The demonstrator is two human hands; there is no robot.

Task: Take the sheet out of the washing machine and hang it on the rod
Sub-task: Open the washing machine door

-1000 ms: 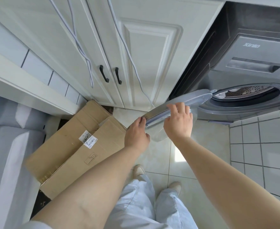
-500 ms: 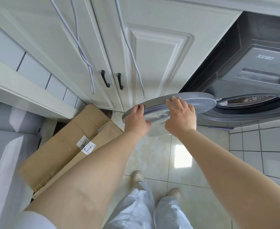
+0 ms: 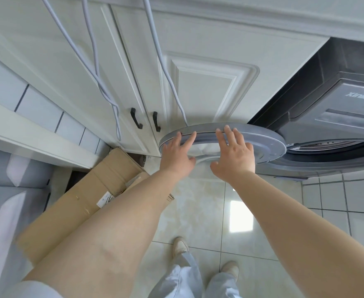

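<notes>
Two bare hands lie flat on the round grey door [image 3: 262, 145] of the washing machine [image 3: 335, 117], which is swung wide open on its hinge toward the white cabinet [image 3: 198, 87]. The left hand [image 3: 176, 153] rests on the door's left part with straight fingers, its fingertips [image 3: 193, 135] at the far rim. The right hand [image 3: 234, 153] lies just beside it, fingers spread and straight, thumb out toward the left hand; neither hand curls round anything. Between the two hands the door's pale, bulging window [image 3: 202, 148] shows. To the right of the door the dark drum opening [image 3: 327, 146] is uncovered, and its perforated metal wall shows inside; whether the sheet lies in there cannot be told, as no cloth shows in the part of the drum in view. The rod is out of view. Three pale grey cables [image 3: 95, 67] hang down in front of the cabinet doors, near two black handles [image 3: 136, 121]. A flattened cardboard box [image 3: 103, 190] leans at the foot of the cabinet, on the left edge of the glossy tiled floor [image 3: 209, 203]. The person's light trousers [image 3: 183, 282] and beige shoes [image 3: 180, 247] stand on the floor below.
</notes>
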